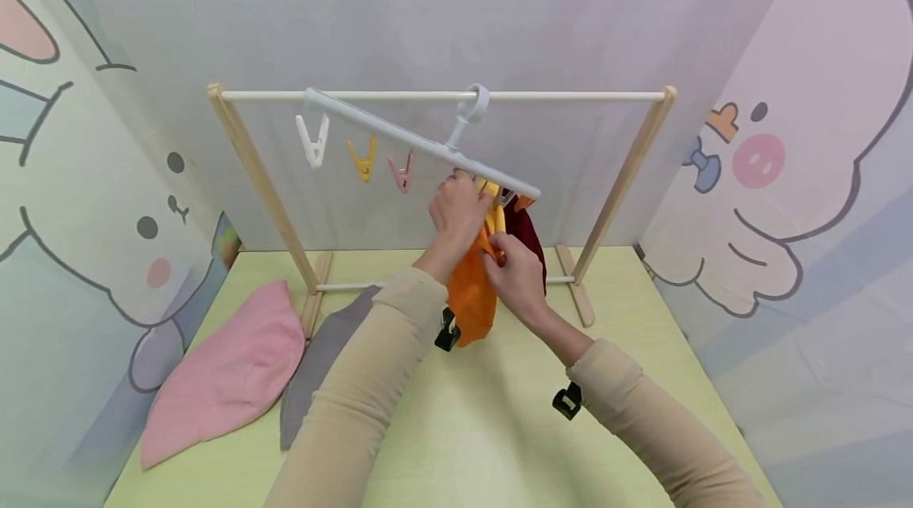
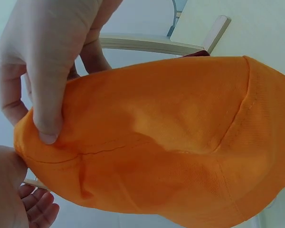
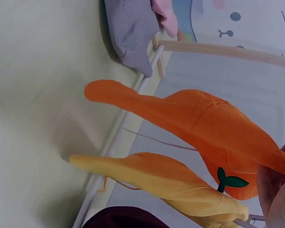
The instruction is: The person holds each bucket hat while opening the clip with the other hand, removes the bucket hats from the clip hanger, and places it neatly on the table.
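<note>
An orange cloth hat (image 1: pixel 472 298) hangs below a light-blue clip hanger (image 1: pixel 421 145), which slopes down to the right. My right hand (image 1: pixel 519 274) pinches the hat's upper edge; the left wrist view shows the right thumb (image 2: pixel 47 114) on the orange cloth (image 2: pixel 147 137). Just under the hanger's bar is my left hand (image 1: pixel 460 207), beside the hat's top, but its fingertips are hidden. Its outer fingers (image 2: pixel 40 209) curl loosely. Behind the orange hat hang a yellow hat (image 3: pixel 185 183) and a dark red one (image 1: pixel 524 231). A green leaf (image 3: pixel 232 181) shows between the orange and yellow hats.
The hanger hooks over the white rail (image 1: pixel 371 96) of a wooden-legged rack (image 1: pixel 264 183). White (image 1: pixel 312 142), yellow (image 1: pixel 362 159) and pink (image 1: pixel 402 173) clips dangle from its left half. A pink hat (image 1: pixel 228 373) and a grey one (image 1: pixel 324 357) lie on the table (image 1: pixel 492 444) at left.
</note>
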Motion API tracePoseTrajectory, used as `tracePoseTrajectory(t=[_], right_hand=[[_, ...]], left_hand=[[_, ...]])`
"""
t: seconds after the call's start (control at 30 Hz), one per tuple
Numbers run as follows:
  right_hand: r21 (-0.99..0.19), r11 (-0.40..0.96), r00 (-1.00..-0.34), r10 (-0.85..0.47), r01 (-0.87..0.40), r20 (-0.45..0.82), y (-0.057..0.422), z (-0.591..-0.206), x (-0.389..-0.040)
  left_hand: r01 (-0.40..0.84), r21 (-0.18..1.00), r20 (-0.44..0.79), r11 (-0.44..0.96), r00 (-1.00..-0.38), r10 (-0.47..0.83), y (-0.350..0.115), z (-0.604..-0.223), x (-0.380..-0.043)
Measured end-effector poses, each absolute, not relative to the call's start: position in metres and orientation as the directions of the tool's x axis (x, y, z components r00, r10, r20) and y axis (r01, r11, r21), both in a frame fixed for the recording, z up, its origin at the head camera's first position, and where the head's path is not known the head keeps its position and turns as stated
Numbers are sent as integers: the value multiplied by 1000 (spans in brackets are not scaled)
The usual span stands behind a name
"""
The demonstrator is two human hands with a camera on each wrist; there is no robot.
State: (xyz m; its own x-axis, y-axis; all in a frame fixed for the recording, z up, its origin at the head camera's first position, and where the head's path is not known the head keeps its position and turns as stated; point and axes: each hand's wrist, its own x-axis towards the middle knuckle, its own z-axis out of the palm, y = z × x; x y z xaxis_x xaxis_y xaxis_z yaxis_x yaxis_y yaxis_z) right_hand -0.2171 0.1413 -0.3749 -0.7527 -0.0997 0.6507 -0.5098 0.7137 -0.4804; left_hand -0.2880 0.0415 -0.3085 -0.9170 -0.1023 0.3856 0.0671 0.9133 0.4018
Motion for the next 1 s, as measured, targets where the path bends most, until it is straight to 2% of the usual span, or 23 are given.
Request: tracePoseTrajectory(t=[0.43, 0.67, 1.0], right_hand=[[-473, 720, -754, -106, -508, 648, 140, -374, -216], [-467, 724, -744, -96, -508, 661, 141, -374, -217], [-490, 729, -767, -74, -478, 637, 144, -374, -215]], left_hand=[[95, 423, 429, 901, -897, -106, 43, -311, -287], [126, 379, 471, 917, -879, -74, 43, -312, -286], [132, 364, 462, 922, -885, -56, 41, -311, -284]])
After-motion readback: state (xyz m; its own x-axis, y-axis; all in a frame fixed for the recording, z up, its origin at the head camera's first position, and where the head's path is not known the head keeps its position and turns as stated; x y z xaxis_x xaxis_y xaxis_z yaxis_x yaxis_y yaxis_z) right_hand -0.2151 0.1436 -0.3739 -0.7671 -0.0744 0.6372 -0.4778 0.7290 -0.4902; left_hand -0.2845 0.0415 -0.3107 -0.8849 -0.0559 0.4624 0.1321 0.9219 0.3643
